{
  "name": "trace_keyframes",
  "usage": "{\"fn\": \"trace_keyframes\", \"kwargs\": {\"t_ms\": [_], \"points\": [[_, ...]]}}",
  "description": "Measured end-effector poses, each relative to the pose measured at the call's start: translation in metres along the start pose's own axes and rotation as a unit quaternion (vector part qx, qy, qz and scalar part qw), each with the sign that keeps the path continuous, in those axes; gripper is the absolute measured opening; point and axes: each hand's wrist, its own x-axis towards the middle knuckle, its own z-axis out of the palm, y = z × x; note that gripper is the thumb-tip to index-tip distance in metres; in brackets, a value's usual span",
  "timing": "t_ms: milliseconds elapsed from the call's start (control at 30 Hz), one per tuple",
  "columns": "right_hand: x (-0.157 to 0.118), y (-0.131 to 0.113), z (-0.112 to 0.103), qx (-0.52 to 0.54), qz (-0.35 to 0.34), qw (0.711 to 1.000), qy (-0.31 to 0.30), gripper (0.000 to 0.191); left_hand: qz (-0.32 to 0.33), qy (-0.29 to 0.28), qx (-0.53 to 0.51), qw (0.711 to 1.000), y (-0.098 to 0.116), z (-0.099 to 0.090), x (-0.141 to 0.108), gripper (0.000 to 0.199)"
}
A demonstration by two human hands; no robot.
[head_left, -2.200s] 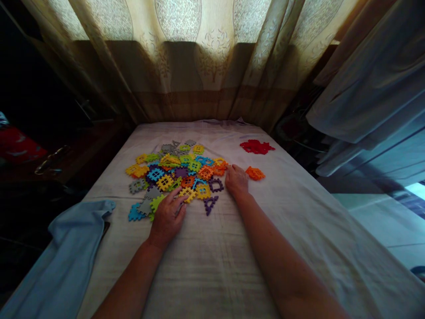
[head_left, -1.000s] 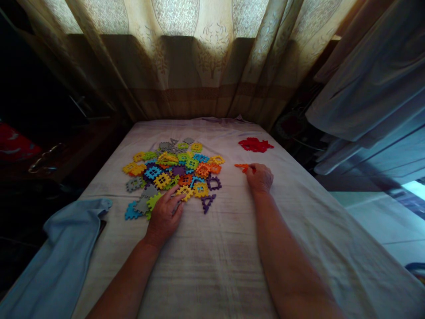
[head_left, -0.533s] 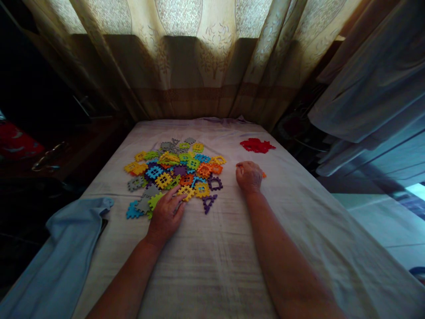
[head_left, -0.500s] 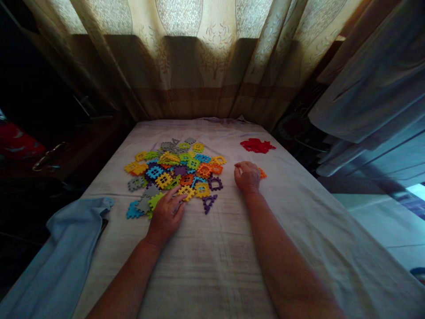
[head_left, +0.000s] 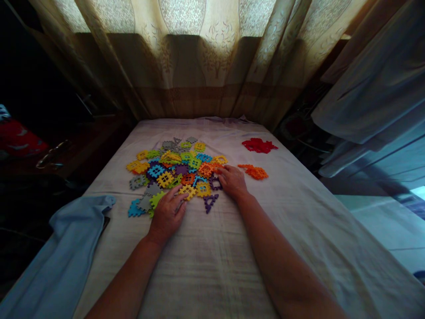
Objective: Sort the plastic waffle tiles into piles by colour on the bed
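Note:
A pile of toothed plastic pieces in many colours, with a purple square piece (head_left: 181,169) near its middle, spreads over the left half of the sheet. My left hand (head_left: 168,212) lies at the pile's near edge, fingers apart, fingertips by a yellow window piece (head_left: 187,192). At the pile's right edge, my right hand (head_left: 233,180) has its fingers together on an orange piece (head_left: 217,166), beside a purple frame piece (head_left: 215,183). A purple triangle piece (head_left: 210,203) lies between the hands. Small orange pieces (head_left: 257,172) form a group right of my right hand.
Red pieces (head_left: 259,145) lie in a heap at the back right of the pale sheet (head_left: 212,266). A blue cloth (head_left: 75,239) hangs over the left edge, with a dark object beside it. Patterned curtains (head_left: 215,66) stand behind.
My right hand has moved left from the orange group to the pile's right edge, uncovering more of that group. My left hand has hardly moved.

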Motion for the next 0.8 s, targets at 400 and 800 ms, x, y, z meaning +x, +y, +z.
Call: {"fn": "trace_keyframes", "kwargs": {"t_ms": [400, 800], "points": [[0.003, 0.001, -0.004, -0.001, 0.046, 0.999, 0.002, 0.022, 0.004, 0.001, 0.001, 1.000, 0.000, 0.000, -0.001, 0.025], [0.003, 0.016, -0.004, 0.004, -0.001, 1.000, 0.007, 0.015, -0.002, 0.000, -0.006, 1.000, 0.000, 0.001, 0.000, 0.026]]}}
